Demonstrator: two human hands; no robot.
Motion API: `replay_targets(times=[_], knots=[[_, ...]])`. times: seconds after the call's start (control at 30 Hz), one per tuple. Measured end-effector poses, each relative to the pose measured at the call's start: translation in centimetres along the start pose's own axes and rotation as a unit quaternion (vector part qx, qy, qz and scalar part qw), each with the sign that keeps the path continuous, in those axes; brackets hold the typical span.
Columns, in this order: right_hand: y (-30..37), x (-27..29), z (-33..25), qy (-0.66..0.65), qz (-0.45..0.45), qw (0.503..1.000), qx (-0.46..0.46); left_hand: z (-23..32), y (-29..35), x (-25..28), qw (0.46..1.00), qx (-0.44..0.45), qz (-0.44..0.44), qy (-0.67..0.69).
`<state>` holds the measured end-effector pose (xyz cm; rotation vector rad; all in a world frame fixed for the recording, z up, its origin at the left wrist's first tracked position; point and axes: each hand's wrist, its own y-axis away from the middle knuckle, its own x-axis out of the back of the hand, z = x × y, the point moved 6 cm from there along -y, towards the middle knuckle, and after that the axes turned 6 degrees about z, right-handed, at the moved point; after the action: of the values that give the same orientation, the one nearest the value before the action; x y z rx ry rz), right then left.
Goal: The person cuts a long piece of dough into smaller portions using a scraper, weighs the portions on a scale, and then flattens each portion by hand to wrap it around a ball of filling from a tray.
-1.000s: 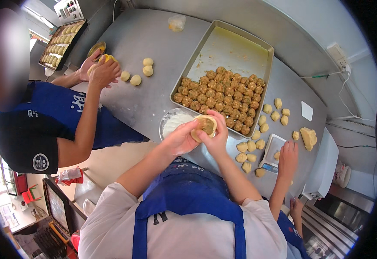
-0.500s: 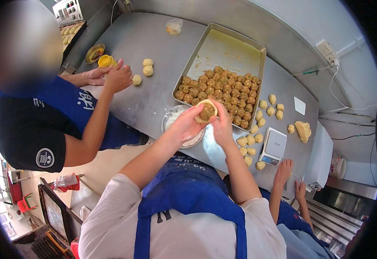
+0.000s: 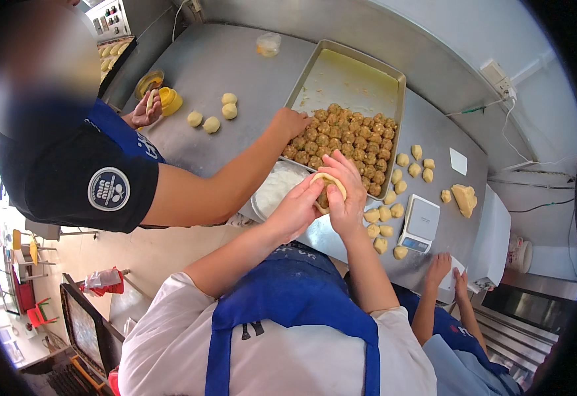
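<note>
A pale dough wrapper (image 3: pixel 332 177) curves around brown filling (image 3: pixel 322 199), held two-handed.

Lighting: bright, even across the counter (image 3: pixel 235 66); shadows soft. Glare: pale patch along the counter's near edge; greenish sheen on the baking tray (image 3: pixel 354 76) atop it. Overexposure: white strip, far left of the counter. Distortion: fisheye; counter edges bowed, corners black. Blur: co-worker's head (image 3: pixel 34 72), left of the counter. Focus: meatballs (image 3: pixel 348 135) on the counter, fairly crisp.
</note>
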<state>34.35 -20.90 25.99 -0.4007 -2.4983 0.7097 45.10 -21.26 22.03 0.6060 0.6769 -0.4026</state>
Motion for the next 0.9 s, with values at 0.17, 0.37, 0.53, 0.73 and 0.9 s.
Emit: replay_targets(times=[0.17,0.37,0.53,0.73,0.9], knots=[[1.0,-1.2,0.5,-0.163,0.229,0.959,-0.032,0.9,-0.4,-2.0,0.98,0.014,-0.125,0.155],[-1.2,0.3,-1.9,0.005,-0.002,0.997,0.082,1.2,1.6,-0.9,0.996,-0.062,0.007,-0.06],[-0.8,-1.3,-2.7,-0.198,0.062,0.978,0.009,2.7,1.5,-1.5,0.989,-0.097,-0.089,0.073],[-2.0,-2.2,-4.8,-0.018,0.007,0.998,0.059,2.2,2.3,1.8,0.991,-0.108,0.004,-0.077],[-1.2,-2.8,-3.2,-0.149,0.004,0.987,0.064,4.4,3.2,-0.7,0.985,-0.122,-0.097,0.075]])
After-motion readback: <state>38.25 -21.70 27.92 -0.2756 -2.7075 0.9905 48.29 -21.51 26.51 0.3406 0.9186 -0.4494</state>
